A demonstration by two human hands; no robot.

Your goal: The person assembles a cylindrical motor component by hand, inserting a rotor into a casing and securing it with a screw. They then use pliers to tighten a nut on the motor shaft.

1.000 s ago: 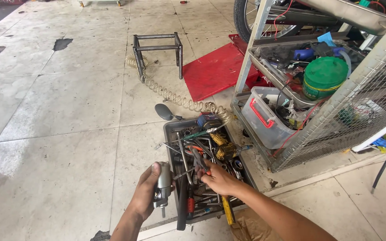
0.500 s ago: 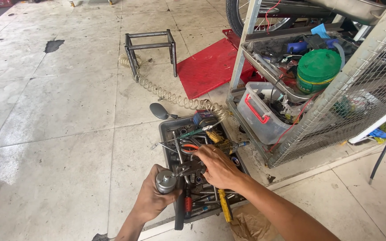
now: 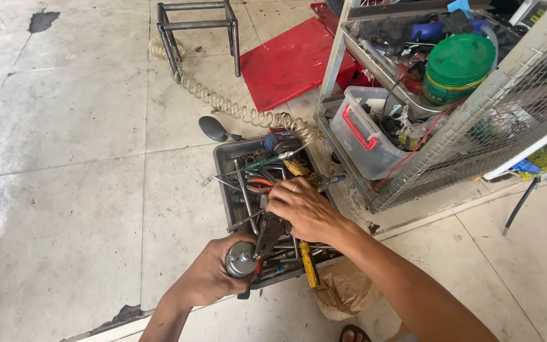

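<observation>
1. The left hand [image 3: 207, 275] gripped a small silver metal cylinder [image 3: 240, 261] at the near edge of the dark grey tool tray [image 3: 226, 155].
2. The right hand [image 3: 302, 209] closed on dark pliers [image 3: 268, 234] over that tray.
3. Risk: the pliers could slip off the round cylinder.
4. Beyond the tray, a green round tub [image 3: 458, 66] sat in the wire rack [image 3: 508, 114].

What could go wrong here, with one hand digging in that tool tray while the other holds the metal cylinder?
1. The right hand reaches into a tangle of pliers, screwdrivers and wrenches in the tool tray; a pointed tip could jab or snag a finger.
2. The left hand grips the metal cylinder at the tray's edge; it might slip and drop among the tools.
3. Pulling one tool free may drag others out over the tray's rim.
</observation>
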